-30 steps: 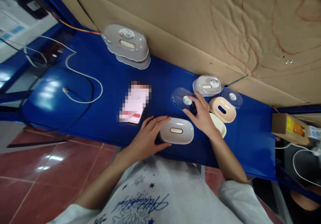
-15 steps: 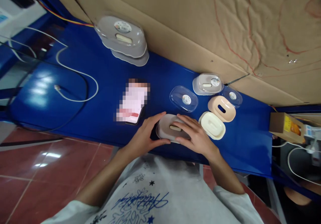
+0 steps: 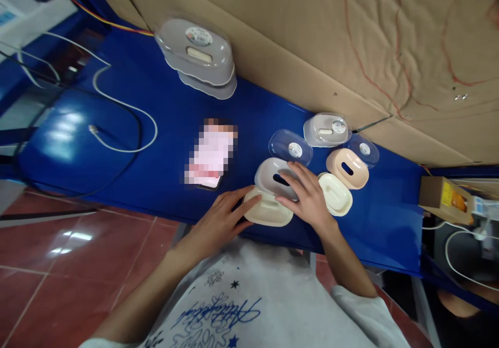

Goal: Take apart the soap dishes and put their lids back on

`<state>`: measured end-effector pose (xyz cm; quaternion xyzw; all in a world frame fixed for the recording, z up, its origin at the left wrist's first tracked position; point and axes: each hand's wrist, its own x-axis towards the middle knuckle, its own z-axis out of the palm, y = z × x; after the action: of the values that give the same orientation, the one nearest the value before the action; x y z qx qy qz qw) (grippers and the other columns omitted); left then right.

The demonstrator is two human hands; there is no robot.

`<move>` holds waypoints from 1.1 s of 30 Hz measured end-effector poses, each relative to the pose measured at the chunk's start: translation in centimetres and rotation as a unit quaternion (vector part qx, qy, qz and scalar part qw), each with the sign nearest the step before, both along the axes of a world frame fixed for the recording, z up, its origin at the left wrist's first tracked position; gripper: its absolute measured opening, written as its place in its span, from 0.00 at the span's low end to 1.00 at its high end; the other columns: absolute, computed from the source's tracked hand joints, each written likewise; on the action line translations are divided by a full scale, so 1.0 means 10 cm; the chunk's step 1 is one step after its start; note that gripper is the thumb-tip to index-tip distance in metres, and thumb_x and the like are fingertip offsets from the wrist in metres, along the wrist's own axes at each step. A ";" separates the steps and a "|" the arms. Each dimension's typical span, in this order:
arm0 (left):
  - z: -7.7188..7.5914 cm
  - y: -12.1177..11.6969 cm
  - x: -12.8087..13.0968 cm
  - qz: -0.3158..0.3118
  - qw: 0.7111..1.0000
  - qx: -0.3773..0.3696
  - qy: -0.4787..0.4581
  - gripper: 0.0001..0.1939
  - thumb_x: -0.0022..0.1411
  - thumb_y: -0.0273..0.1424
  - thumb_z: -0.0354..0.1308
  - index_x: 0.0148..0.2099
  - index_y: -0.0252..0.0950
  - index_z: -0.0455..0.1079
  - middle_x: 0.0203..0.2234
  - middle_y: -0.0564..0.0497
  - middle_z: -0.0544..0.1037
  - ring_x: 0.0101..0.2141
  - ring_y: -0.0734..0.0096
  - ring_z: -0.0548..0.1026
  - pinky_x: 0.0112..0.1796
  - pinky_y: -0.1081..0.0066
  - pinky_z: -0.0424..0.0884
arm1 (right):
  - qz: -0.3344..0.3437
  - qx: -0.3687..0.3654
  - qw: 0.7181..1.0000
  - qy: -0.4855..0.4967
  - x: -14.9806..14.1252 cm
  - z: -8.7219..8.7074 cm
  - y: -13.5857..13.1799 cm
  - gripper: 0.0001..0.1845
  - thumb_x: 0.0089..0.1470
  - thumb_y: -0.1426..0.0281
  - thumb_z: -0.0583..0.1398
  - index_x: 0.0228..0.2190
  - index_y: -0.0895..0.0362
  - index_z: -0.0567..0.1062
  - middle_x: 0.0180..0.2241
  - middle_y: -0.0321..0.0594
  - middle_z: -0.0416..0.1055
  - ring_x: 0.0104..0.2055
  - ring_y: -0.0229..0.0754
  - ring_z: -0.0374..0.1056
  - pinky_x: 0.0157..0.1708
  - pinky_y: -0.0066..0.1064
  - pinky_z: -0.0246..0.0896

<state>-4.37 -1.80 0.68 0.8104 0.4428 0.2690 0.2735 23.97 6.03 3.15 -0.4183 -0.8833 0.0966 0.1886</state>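
Observation:
My left hand [image 3: 219, 219] grips the left end of a cream oval soap dish base [image 3: 271, 214], its thumb and fingers closed on the edge near the table's front. My right hand [image 3: 311, 201] holds a grey soap dish tray [image 3: 267, 174] with a long slot through its middle. The grey tray sits just behind the cream base, apart from it or only touching along the edge. To the right lie a second cream base [image 3: 336, 195] and a peach slotted tray [image 3: 353, 171]. A clear lid [image 3: 283, 143] with a round label rests behind the grey tray.
On the blue table [image 3: 175, 122], a phone [image 3: 210, 153] lies to the left. Stacked grey boxes [image 3: 198, 52] and a lidded grey box [image 3: 326, 130] stand against the cardboard wall [image 3: 273, 41]. Another clear lid [image 3: 366, 149] lies behind the peach tray. Cables [image 3: 150, 145] trail at left.
The grey tray has come off the cream base and moved back with my right hand. My left hand stays on the base, which now shows its inside.

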 end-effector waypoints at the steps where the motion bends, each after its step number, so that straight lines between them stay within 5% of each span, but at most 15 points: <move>1: 0.02 -0.01 -0.02 -0.009 1.000 0.007 0.009 0.27 0.74 0.29 0.62 0.72 0.42 0.64 0.67 0.35 0.71 0.62 0.46 0.75 0.58 0.44 0.76 | -0.003 0.003 1.000 -0.002 0.00 -0.01 0.01 0.30 0.67 0.52 0.65 0.63 0.52 0.74 0.68 0.52 0.70 0.72 0.60 0.66 0.68 0.56 0.67; 6: 0.11 -0.06 -0.10 -0.039 0.999 -0.002 0.032 0.10 0.74 0.24 0.58 0.53 0.39 0.77 0.64 0.37 0.73 0.63 0.48 0.73 0.59 0.44 0.74 | -0.011 -0.004 1.000 -0.004 -0.04 -0.01 0.05 0.26 0.69 0.53 0.64 0.61 0.52 0.75 0.69 0.51 0.70 0.73 0.58 0.63 0.69 0.56 0.64; 11: 0.20 -0.07 -0.20 -0.070 0.995 -0.072 0.002 0.08 0.71 0.27 0.61 0.50 0.42 0.77 0.66 0.40 0.68 0.67 0.44 0.67 0.65 0.39 0.69 | -0.022 -0.038 0.999 0.003 -0.05 -0.05 0.06 0.25 0.68 0.53 0.64 0.61 0.50 0.76 0.70 0.50 0.69 0.74 0.57 0.62 0.71 0.57 0.61; 15: 0.33 -0.05 -0.27 -0.063 0.983 -0.162 -0.066 0.14 0.65 0.26 0.64 0.51 0.43 0.73 0.66 0.42 0.65 0.65 0.47 0.70 0.64 0.47 0.72 | -0.008 -0.067 0.998 -0.001 -0.02 0.10 0.01 0.28 0.70 0.53 0.62 0.66 0.48 0.71 0.73 0.49 0.63 0.78 0.59 0.54 0.75 0.64 0.50; 17: 0.37 -0.06 -0.26 -0.041 0.976 -0.176 -0.123 0.16 0.62 0.25 0.65 0.50 0.43 0.71 0.65 0.43 0.65 0.64 0.50 0.71 0.62 0.51 0.73 | 0.043 -0.102 0.994 0.015 -0.02 0.26 -0.08 0.37 0.67 0.47 0.62 0.70 0.46 0.65 0.75 0.48 0.59 0.79 0.61 0.50 0.76 0.67 0.47; 20: 0.34 -0.11 -0.13 0.034 0.952 -0.180 -0.245 0.10 0.64 0.25 0.65 0.43 0.42 0.67 0.59 0.44 0.70 0.58 0.55 0.75 0.57 0.55 0.77 | 0.139 -0.173 0.974 0.037 -0.11 0.43 -0.27 0.51 0.59 0.40 0.66 0.73 0.48 0.61 0.76 0.50 0.57 0.78 0.62 0.52 0.74 0.61 0.55; 23: 0.23 -0.16 0.11 0.126 0.920 -0.161 -0.334 0.10 0.69 0.24 0.61 0.37 0.40 0.64 0.53 0.45 0.73 0.53 0.61 0.77 0.57 0.56 0.77 | 0.145 -0.183 0.972 0.033 -0.26 0.35 -0.42 0.43 0.65 0.50 0.66 0.73 0.50 0.61 0.74 0.51 0.60 0.77 0.56 0.57 0.72 0.56 0.62; 25: 0.17 -0.18 0.26 0.148 0.922 -0.145 -0.327 0.06 0.71 0.25 0.60 0.39 0.40 0.69 0.56 0.44 0.72 0.58 0.58 0.75 0.61 0.52 0.73 | 0.131 -0.152 0.979 0.042 -0.34 0.20 -0.47 0.36 0.70 0.57 0.62 0.72 0.52 0.61 0.71 0.51 0.66 0.75 0.52 0.61 0.71 0.54 0.64; 29: 0.20 -0.18 0.37 0.168 0.860 -0.202 -0.438 0.08 0.72 0.25 0.62 0.47 0.43 0.69 0.58 0.46 0.75 0.58 0.62 0.77 0.56 0.60 0.77 | 0.106 -0.051 0.991 0.057 -0.37 0.05 -0.51 0.34 0.71 0.55 0.61 0.71 0.52 0.63 0.64 0.49 0.75 0.68 0.51 0.70 0.69 0.52 0.66; 33: 0.30 -0.18 0.26 0.144 0.764 -0.312 -0.545 0.22 0.67 0.30 0.69 0.60 0.51 0.69 0.61 0.50 0.77 0.56 0.62 0.79 0.50 0.67 0.78 | 0.090 0.008 0.993 0.078 -0.37 0.21 -0.53 0.37 0.69 0.59 0.66 0.72 0.51 0.62 0.60 0.46 0.80 0.59 0.48 0.77 0.60 0.42 0.74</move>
<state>-1.80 -3.60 3.63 0.3235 0.3901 0.5488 0.6648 20.28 0.74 5.20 -0.3266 -0.9006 0.1388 0.2511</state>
